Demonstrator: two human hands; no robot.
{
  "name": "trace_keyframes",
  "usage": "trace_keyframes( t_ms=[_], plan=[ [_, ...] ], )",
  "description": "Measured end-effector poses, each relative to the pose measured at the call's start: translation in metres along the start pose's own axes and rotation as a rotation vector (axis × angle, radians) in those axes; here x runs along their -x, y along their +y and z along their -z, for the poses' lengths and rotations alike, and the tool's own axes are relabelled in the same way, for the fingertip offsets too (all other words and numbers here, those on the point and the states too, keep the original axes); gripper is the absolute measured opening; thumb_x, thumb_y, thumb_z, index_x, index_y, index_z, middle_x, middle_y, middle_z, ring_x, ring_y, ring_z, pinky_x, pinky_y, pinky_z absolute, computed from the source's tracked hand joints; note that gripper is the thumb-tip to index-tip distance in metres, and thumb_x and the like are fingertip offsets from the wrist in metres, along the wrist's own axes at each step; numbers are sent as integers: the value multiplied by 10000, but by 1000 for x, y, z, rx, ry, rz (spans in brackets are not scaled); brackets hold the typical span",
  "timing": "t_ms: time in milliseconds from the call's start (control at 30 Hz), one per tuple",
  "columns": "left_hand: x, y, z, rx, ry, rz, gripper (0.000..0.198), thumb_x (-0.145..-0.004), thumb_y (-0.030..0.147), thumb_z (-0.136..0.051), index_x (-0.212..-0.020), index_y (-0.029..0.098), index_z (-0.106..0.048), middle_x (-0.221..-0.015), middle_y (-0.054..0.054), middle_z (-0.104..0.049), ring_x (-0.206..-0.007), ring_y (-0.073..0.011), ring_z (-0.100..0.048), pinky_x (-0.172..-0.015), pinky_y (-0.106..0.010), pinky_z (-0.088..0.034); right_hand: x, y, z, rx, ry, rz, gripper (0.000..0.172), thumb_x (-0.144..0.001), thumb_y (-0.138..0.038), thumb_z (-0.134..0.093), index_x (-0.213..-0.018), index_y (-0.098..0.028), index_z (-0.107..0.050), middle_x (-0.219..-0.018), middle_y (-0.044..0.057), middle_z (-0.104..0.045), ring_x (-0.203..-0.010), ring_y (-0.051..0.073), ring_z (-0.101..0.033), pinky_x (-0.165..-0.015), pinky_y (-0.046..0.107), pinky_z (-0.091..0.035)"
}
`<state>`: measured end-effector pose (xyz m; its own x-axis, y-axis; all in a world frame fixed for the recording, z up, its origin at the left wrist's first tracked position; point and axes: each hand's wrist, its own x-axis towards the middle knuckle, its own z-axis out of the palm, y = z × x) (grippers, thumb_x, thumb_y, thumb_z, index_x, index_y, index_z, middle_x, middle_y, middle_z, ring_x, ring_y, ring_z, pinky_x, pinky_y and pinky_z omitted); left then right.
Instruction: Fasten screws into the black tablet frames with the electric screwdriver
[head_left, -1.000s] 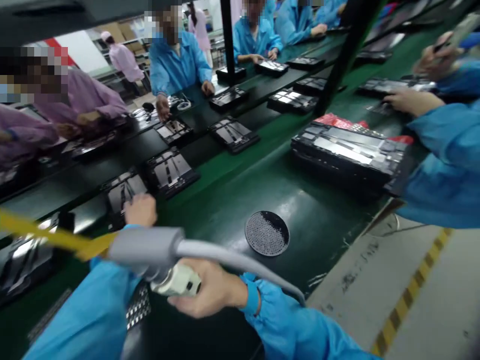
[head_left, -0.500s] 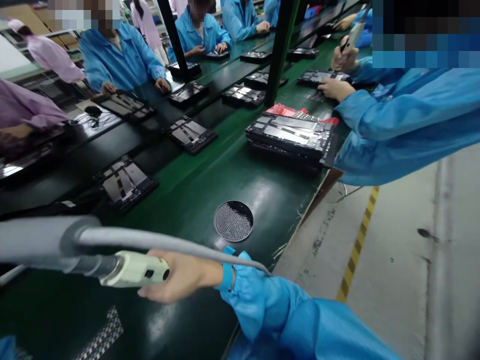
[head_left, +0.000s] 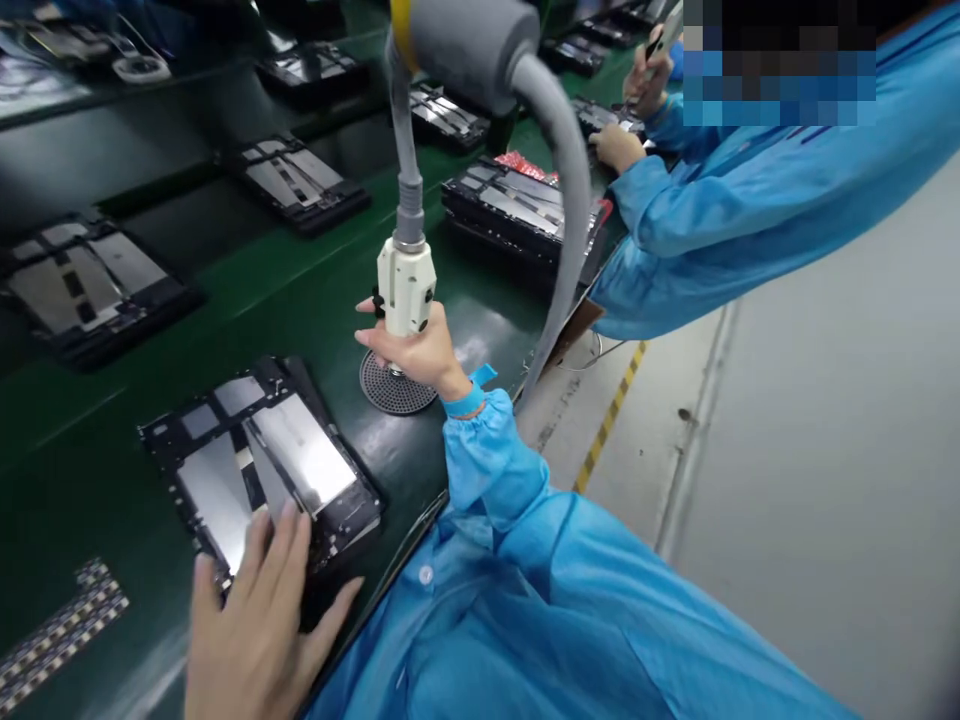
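My right hand (head_left: 424, 350) is closed around a white electric screwdriver (head_left: 407, 280). The tool stands upright with its tip down at a round perforated screw tray (head_left: 382, 395). My left hand (head_left: 255, 625) is open, fingers spread over the near edge of an opened tablet (head_left: 304, 450) whose silver batteries and flat cables show. The tablet lies on a dark piece beneath it, on the green bench. Whether my left fingertips press on it I cannot tell.
Other opened tablets (head_left: 86, 280) lie along the bench, with a stack (head_left: 510, 205) at the back right. A strip of small parts (head_left: 64, 635) lies at the left. A thick grey hose (head_left: 574, 200) arches beside my right arm. A co-worker's sleeve (head_left: 720, 220) reaches in from the right.
The screwdriver has swung from lying sideways at the left to upright over the screw tray. The view has turned down, and my left hand and the near tablet have come into view.
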<state>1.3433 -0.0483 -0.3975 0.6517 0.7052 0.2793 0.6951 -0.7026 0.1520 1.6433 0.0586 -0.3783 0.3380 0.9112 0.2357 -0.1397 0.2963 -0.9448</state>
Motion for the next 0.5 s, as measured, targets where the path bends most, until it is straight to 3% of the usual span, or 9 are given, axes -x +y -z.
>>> trace_keyframes(
  t_ms=[133, 267, 367, 500],
  plan=[
    [-33, 25, -32, -50, -4, -124, 835, -918, 401, -600, -1588, 162, -162, -1496, -215, -433, -1400, -436, -389, -1168, -755, -92, 2, 10, -5, 90, -7, -18, 385, -742, -244, -769, -1098, -140, -666, -544, -79, -554, -489, 93, -531, -542, 231, -484],
    [-48, 39, -51, -6, 59, -159, 759, -938, 295, -602, -1572, 147, -210, -1428, -204, -527, -1347, -389, -483, -1181, -714, -162, -2, 17, -8, 145, -30, -47, 355, -728, -281, -798, -1032, -141, -680, -542, -76, -545, -505, 95, -529, -568, 240, -498],
    [-47, 43, -49, 49, 75, -151, 718, -928, 309, -628, -1548, 173, -293, -1413, -177, -552, -1329, -409, -497, -1146, -726, -239, -5, 22, -8, 150, -43, -20, 356, -697, -298, -828, -978, -131, -686, -570, -63, -560, -539, 100, -547, -641, 261, -528],
    [-38, 33, -28, 184, 220, -155, 660, -894, 65, -595, -1486, 308, -435, -1139, -45, -723, -1025, -242, -687, -1063, -497, -484, -5, 23, -6, 137, -38, -7, 369, -658, -275, -853, -960, -134, -695, -686, -23, -635, -636, 116, -597, -689, 261, -537]
  ],
)
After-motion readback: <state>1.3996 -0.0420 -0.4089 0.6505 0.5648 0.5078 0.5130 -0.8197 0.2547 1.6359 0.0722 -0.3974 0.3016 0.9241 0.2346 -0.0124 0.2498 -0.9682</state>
